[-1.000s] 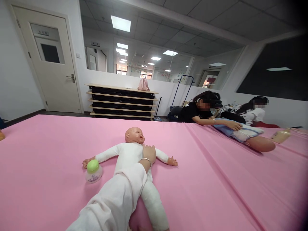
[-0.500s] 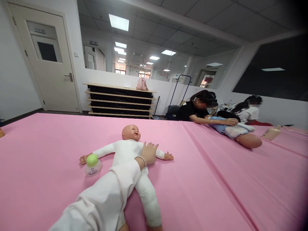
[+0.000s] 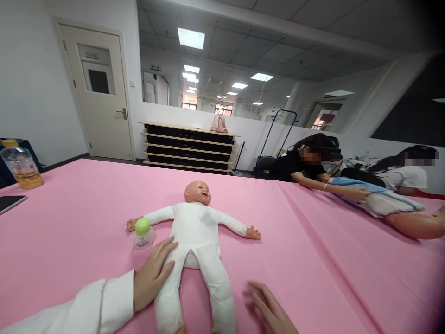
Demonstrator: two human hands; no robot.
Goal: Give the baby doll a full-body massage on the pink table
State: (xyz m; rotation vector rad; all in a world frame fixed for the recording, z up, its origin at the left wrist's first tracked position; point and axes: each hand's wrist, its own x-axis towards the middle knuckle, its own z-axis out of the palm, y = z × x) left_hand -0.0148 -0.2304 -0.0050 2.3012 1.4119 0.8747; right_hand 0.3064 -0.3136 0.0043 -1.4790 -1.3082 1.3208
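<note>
A baby doll (image 3: 196,227) in a white cloth body lies on its back on the pink sheet (image 3: 295,269), arms spread and head toward the far side. My left hand (image 3: 155,271) rests with fingers stretched against the doll's hip and upper thigh on the left. Off the doll's other leg, my right hand (image 3: 269,306) hovers low over the sheet, fingers extended and slightly blurred, holding nothing. By the doll's left-side hand stands a small clear jar (image 3: 143,236) with a green lid.
A bottle of amber drink (image 3: 22,167) and a dark flat device (image 3: 12,202) are at the left edge. Across the table on the right, a person in black (image 3: 313,162) handles another doll (image 3: 413,225) with blue and white cloth. Another person (image 3: 406,174) sits beyond.
My left hand has moved from the doll's chest down to its hip on the left. My right hand has come into view at the bottom. The view has turned left, showing the bottle.
</note>
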